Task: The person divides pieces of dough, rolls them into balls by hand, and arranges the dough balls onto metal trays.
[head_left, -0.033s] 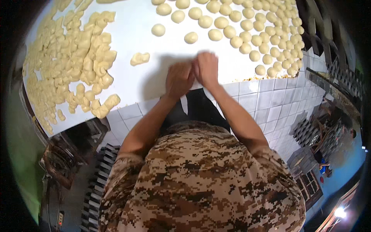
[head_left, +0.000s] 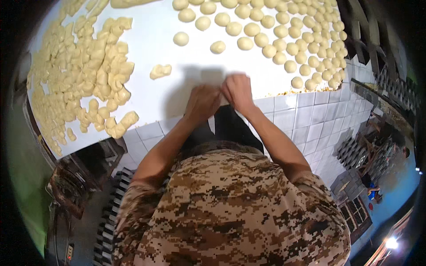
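Note:
Close together at the near edge of the white table, my left hand and my right hand meet with curled fingers, the fingertips tucked in and facing each other. Whatever lies between or under them is hidden. A single lumpy piece of dough rests on the table, beyond and left of my left hand. Further off, past my right hand, is a smooth round dough ball, with another ball to its left.
Many cut dough pieces are heaped across the table's left side. Rows of dough balls cover the far right, down to the near edge. A larger dough slab shows at the far edge. White tiles face the table's front.
Both hands have drawn slightly nearer my body, and their fingers look more curled. The dough pieces and balls stay in place on the table.

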A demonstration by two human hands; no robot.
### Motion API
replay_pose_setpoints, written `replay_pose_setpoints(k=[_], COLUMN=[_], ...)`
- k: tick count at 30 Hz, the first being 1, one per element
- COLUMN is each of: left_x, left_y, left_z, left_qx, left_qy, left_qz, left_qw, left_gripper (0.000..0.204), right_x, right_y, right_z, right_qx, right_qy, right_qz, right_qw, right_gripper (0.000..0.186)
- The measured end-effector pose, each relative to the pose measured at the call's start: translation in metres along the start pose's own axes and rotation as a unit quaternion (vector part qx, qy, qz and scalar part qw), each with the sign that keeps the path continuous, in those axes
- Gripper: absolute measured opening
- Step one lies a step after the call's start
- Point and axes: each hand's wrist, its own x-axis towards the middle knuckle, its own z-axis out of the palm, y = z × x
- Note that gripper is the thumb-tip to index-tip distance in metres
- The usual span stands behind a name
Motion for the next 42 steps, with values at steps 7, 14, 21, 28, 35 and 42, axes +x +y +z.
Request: replay_pose_setpoints(k=[7,14,21,28,35,42], left_x=[0.041,0.043,-0.010,0.014,0.074,0.010], left_y=[-0.004,-0.044,-0.025,0.006,-0.006,-0.041], left_z=[0.043,-0.010,0.000,0.063,0.013,-0.004], left_qx=[0.121,0.136,-0.024,0.025,0.148,0.056], left_qy=[0.052,0.032,-0.020,0.184,0.137,0.018], left_qz=[-0.049,-0.013,0.039,-0.046,-0.191,-0.096], left_qw=[0.990,0.990,0.999,0.982,0.961,0.994], left_gripper=[0.018,0.013,0.014,0.022,0.014,0.018], right_x=[0.054,0.028,-0.017,0.021,0.049,-0.020], right_y=[0.002,0.051,0.050,0.019,0.049,0.047], right_z=[-0.008,-0.048,-0.054,-0.024,-0.039,-0.079], right_qx=[-0.041,-0.045,0.062,-0.082,-0.012,0.044], right_qy=[0.064,0.029,-0.076,-0.096,0.096,-0.071], right_qz=[0.124,-0.073,-0.069,0.076,0.021,0.037], right_qw=[0.989,0.996,0.993,0.989,0.995,0.996], right_gripper=[0.030,0.034,0.029,0.031,0.028,0.050])
